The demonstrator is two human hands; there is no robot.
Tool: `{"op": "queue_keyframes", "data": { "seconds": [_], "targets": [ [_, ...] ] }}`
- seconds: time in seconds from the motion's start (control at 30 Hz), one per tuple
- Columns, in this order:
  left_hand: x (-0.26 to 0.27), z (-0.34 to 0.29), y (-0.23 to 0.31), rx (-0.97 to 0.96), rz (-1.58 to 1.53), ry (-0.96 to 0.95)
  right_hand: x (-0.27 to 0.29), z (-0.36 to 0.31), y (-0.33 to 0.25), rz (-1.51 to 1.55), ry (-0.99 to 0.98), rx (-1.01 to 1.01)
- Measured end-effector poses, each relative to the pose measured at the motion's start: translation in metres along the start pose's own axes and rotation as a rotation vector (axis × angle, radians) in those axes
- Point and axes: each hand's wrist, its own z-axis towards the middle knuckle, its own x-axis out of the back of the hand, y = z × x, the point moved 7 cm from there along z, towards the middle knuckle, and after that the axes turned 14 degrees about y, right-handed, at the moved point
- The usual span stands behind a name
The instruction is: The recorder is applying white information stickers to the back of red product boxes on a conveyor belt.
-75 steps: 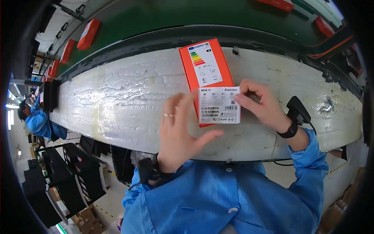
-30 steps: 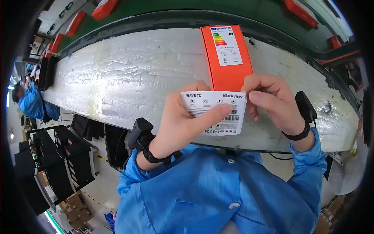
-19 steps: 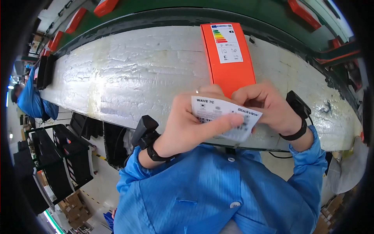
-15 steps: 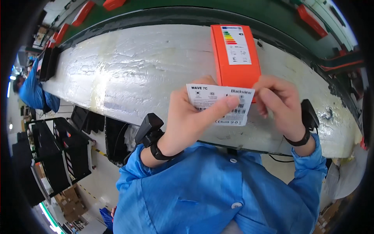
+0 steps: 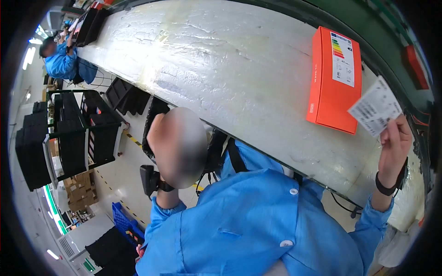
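Observation:
My right hand pinches a white printed label at its lower corner, near the right end of the table. Just left of the label lies an orange box, flat on the table with a white energy sticker on its top face. My left hand is off the table's near edge, above a black-lined bin. A blurred patch covers much of that hand, so its fingers and anything in them cannot be made out.
The long table has a shiny, wrinkled covering. Black racks and a blue crate stand on the floor at left. A co-worker in blue sits at the far left, by black trays.
The label has passed from my left hand to my right, which has moved rightward. My left hand has swung left, off the table. The view has turned, shifting the box rightward in the picture.

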Motion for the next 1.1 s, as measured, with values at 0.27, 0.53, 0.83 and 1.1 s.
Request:
{"op": "queue_keyframes", "data": {
  "seconds": [0.27, 0.53, 0.83, 1.1],
  "targets": [
    [-0.017, 0.003, 0.026, -0.412, 0.259, 0.279, -0.037, 0.002, -0.009, -0.141, -0.084, 0.093],
    [-0.193, -0.054, 0.128, -0.302, -0.299, -0.674, -0.074, -0.024, 0.014, 0.343, -0.215, -0.279],
    [-0.199, -0.053, 0.125, -0.210, -0.377, -0.691, -0.062, -0.011, 0.007, 0.047, -0.180, -0.243],
    [-0.214, -0.058, 0.129, -0.066, -0.404, -0.908, -0.071, -0.012, 0.005, 0.013, -0.255, -0.264]
  ]
}}
